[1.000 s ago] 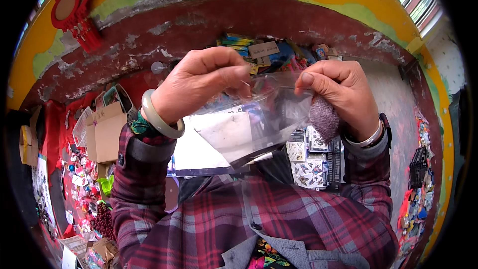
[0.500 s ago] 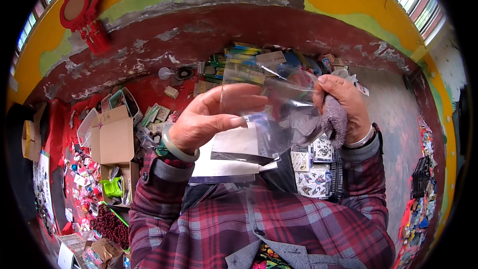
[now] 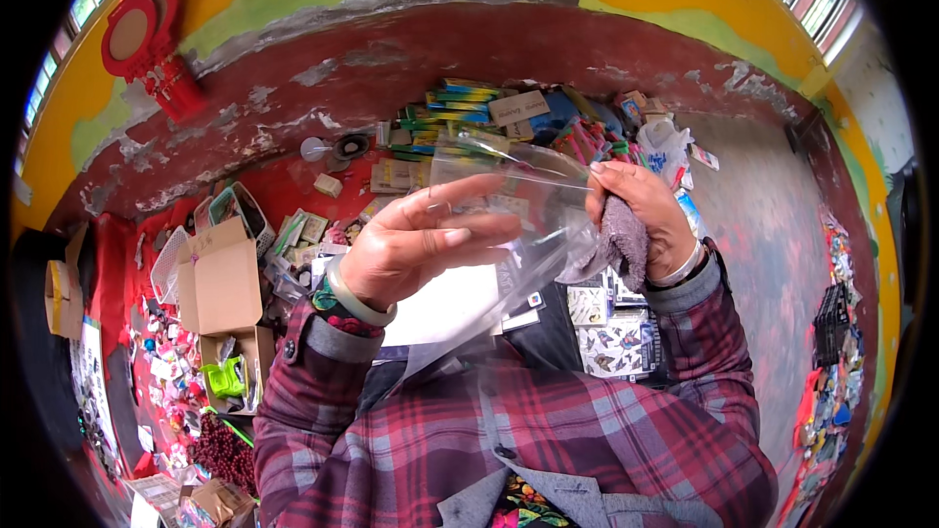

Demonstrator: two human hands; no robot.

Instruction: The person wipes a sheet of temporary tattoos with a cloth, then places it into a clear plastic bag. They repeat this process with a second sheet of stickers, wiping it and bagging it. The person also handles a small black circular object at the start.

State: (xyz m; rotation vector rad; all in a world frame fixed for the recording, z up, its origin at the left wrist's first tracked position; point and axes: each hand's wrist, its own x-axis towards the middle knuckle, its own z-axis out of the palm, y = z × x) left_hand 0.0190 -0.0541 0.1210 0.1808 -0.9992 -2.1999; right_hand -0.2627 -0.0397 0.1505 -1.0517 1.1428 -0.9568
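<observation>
My right hand [image 3: 653, 213] pinches the upper edge of a clear plastic bag [image 3: 533, 191] between thumb and fingertips. A grey-purple fuzzy cloth [image 3: 622, 238] is tucked in the same hand and hangs below the fingers. My left hand [image 3: 403, 246] is open, its fingers stretched toward the bag's left part and seen partly through the film; whether they are inside it or behind it I cannot tell. Under the bag, a white sheet [image 3: 452, 305] lies on my lap. Sheets with printed dark pictures [image 3: 618, 347] are below my right hand.
At left stand an open cardboard box [image 3: 223, 279] with a green plastic piece [image 3: 226, 377] and a white basket [image 3: 168, 269]. Stacked packets [image 3: 455, 103] and a white plastic bag [image 3: 665, 149] lie by the wall. Small goods [image 3: 831, 372] line the right wall.
The clear bag has swung and stretched down to the left, its lower corner now over my lap. My right hand has shifted slightly left; my left hand's fingers stay extended.
</observation>
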